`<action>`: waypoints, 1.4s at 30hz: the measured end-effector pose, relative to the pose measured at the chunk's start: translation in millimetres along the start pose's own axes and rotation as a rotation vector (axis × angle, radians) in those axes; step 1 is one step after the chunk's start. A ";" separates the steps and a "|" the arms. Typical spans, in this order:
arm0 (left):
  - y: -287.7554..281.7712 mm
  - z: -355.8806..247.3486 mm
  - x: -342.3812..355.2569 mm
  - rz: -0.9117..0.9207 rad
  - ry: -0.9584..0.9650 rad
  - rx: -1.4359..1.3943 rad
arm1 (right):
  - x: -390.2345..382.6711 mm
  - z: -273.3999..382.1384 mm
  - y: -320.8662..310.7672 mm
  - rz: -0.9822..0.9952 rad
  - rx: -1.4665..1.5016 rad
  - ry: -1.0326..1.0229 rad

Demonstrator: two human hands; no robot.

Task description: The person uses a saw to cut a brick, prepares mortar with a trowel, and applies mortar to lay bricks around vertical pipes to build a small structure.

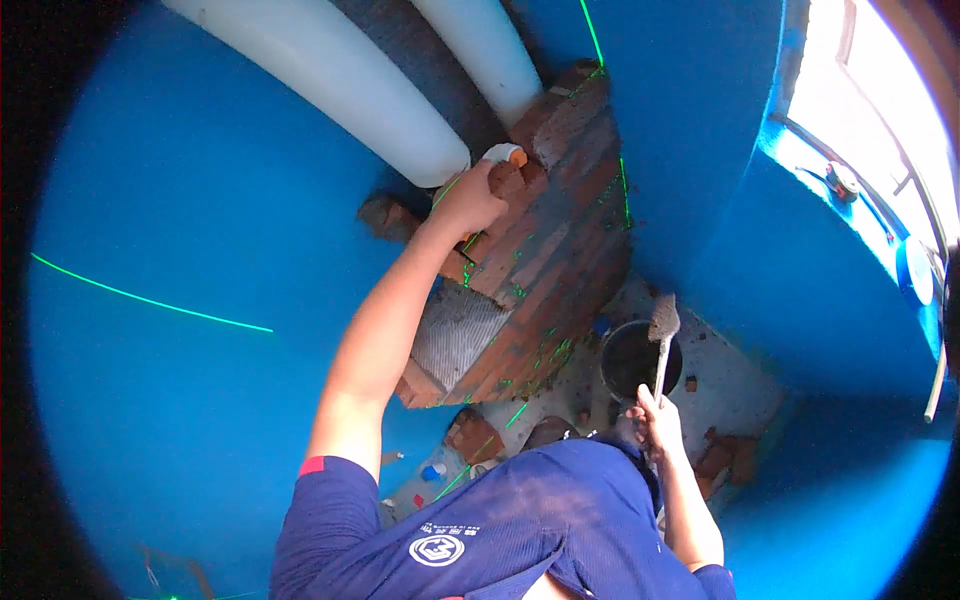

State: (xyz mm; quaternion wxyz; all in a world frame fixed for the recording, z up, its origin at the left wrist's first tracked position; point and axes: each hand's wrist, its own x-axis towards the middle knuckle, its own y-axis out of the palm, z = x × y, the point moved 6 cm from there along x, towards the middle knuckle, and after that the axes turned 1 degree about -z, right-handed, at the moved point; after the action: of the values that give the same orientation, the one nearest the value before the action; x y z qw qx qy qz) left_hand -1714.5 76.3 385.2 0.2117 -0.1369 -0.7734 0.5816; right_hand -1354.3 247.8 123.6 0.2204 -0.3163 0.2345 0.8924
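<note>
My left hand [472, 202] grips a reddish brick [508, 178] at the top of a brick wall [555, 250], beside a white pipe [330, 85] and a small white-and-orange object [502, 153] that I cannot make out. My right hand [652, 418] is closed around the pale handle of a trowel [663, 318], its blade coated with grey mortar and tilted up over a dark bucket [625, 365]. A grey ribbed panel [450, 330] lies against the brickwork below my left arm.
Blue walls [180, 240] enclose the corner, crossed by green laser lines. A second pipe [480, 55] rises behind. The window sill [800, 160] at right holds a tape-measure-like item [843, 180] and a round blue object [915, 270]. Broken bricks [470, 435] litter the floor [740, 375].
</note>
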 end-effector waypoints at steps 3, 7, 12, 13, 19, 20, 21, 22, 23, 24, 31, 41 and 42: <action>-0.4 -5.6 13.8 0.090 -0.004 0.160 | -0.9 9.8 21.0 0.062 -0.093 0.039; 2.9 -9.7 18.6 0.143 0.097 0.320 | -2.4 32.6 65.2 0.203 -0.138 -0.082; 7.4 -1.1 15.2 0.110 0.069 0.237 | -4.1 51.6 110.0 0.275 -0.075 -0.186; 7.8 0.5 15.7 0.105 0.066 0.246 | -2.7 53.0 114.0 0.236 -0.075 -0.182; 9.9 5.7 17.9 0.100 0.109 0.173 | -2.3 59.0 136.5 0.337 -0.093 -0.186; 11.7 5.5 19.0 0.136 0.097 0.211 | -2.6 59.0 139.1 0.348 -0.054 -0.164; 13.0 3.4 21.4 0.164 0.107 0.238 | -3.0 60.2 141.7 0.353 -0.010 -0.152; 11.9 1.1 23.0 0.163 0.113 0.248 | -3.4 63.3 144.8 0.353 -0.032 -0.170; 12.1 0.1 23.0 0.191 0.101 0.256 | -4.0 64.4 146.2 0.351 -0.018 -0.127; 13.3 -1.0 22.8 0.234 0.089 0.261 | -6.4 71.7 150.3 0.394 0.001 -0.173; 11.4 -9.1 21.7 0.113 0.126 0.210 | -18.2 124.1 142.7 0.592 0.182 -0.024; 15.2 -6.0 23.1 0.192 0.076 0.204 | -10.2 159.8 149.4 0.681 0.122 0.104; 15.6 -5.0 22.8 0.206 0.054 0.216 | -8.8 156.8 151.0 0.666 0.150 0.165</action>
State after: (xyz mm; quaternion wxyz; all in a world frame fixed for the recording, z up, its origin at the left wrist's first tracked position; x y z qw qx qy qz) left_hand -1732.5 95.4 375.2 0.1849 -0.2076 -0.6823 0.6762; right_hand -1502.2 213.4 279.8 -0.0798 -0.2764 0.4067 0.8671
